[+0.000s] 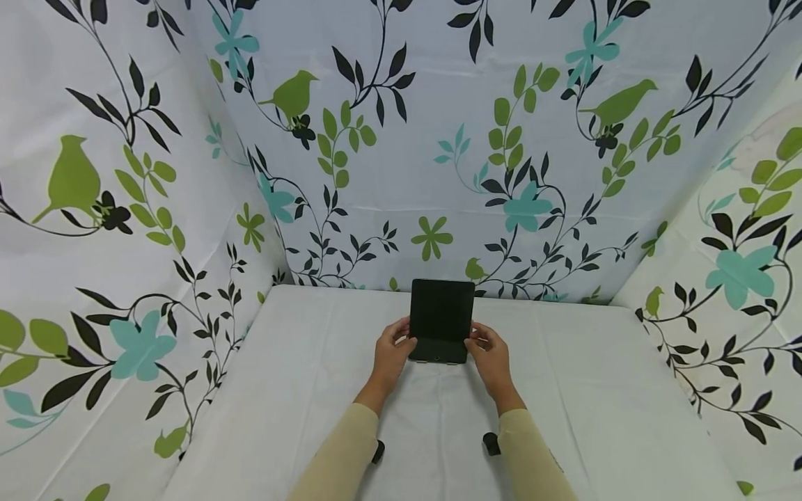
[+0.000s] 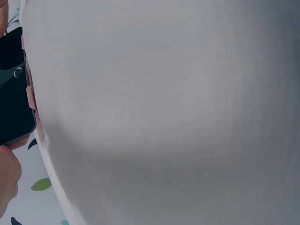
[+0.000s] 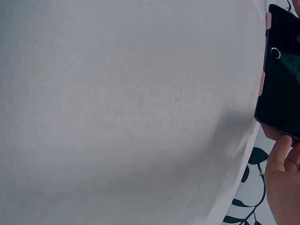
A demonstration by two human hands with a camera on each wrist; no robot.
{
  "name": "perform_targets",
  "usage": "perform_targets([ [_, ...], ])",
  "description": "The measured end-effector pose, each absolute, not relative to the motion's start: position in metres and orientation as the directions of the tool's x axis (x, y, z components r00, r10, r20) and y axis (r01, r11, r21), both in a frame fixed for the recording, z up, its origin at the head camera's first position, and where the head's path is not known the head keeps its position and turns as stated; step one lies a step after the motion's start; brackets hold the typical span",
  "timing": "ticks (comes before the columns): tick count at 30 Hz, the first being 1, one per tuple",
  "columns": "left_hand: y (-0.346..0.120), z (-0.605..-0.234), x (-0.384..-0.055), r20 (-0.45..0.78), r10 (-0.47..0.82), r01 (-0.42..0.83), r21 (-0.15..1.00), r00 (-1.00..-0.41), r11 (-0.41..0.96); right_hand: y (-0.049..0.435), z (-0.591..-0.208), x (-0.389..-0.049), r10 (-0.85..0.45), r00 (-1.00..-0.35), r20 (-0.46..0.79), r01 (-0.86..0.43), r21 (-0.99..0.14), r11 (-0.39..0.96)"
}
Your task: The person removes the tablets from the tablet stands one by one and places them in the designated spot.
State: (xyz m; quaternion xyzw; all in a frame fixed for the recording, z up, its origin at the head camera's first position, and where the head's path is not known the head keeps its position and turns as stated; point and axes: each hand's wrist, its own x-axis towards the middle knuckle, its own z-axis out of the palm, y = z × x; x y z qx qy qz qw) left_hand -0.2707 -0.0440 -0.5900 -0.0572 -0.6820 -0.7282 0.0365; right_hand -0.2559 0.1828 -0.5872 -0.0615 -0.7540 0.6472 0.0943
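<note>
A tablet (image 1: 441, 313) with a dark, glossy screen leans back near the far edge of the white-covered table. My left hand (image 1: 392, 351) grips its left edge, thumb on the front and fingers behind. On the opposite edge my right hand (image 1: 491, 355) holds it the same way. In the left wrist view, the tablet (image 2: 11, 101) shows a ringed round button and pinkish tabs along its lower edge, with my left hand (image 2: 8, 178) at its corner. The right wrist view has the tablet (image 3: 281, 84) at the right border, my right hand (image 3: 283, 183) below it. Fingers behind the tablet are mostly hidden.
White cloth covers the table (image 1: 313, 390). Patterned curtains with leaves, birds and flowers hang behind (image 1: 401, 160), at the left and at the right. Dark camera pieces (image 1: 491, 444) sit at the inner side of both sleeves.
</note>
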Motion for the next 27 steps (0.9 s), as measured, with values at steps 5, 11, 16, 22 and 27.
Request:
perform_targets([
  [5,-0.044,-0.595,-0.274,0.121,0.019,0.117,0.982,-0.992,-0.149,0.181,-0.586,-0.255,0.196,-0.980,0.025,-0.012,-0.997,0.070],
  [11,-0.044,-0.597,-0.274,0.115,0.033,0.107,0.977,-0.993,-0.187,0.179,-0.582,-0.254,0.214,-0.977,-0.019,0.026,-0.999,0.028],
  [16,-0.047,-0.597,-0.274,0.118,0.029,0.110,0.976,-0.993,-0.187,0.175,-0.583,-0.255,0.229,-0.973,-0.011,0.011,-1.000,-0.002],
  [22,-0.049,-0.599,-0.276,0.113,0.008,0.109,0.974,-0.994,-0.199,0.171,-0.585,-0.256,0.267,-0.963,0.047,-0.045,-0.999,0.013],
  [27,-0.047,-0.600,-0.274,0.124,0.006,0.120,0.968,-0.992,-0.221,0.168,-0.587,-0.253,0.338,-0.935,0.106,-0.106,-0.994,0.019],
])
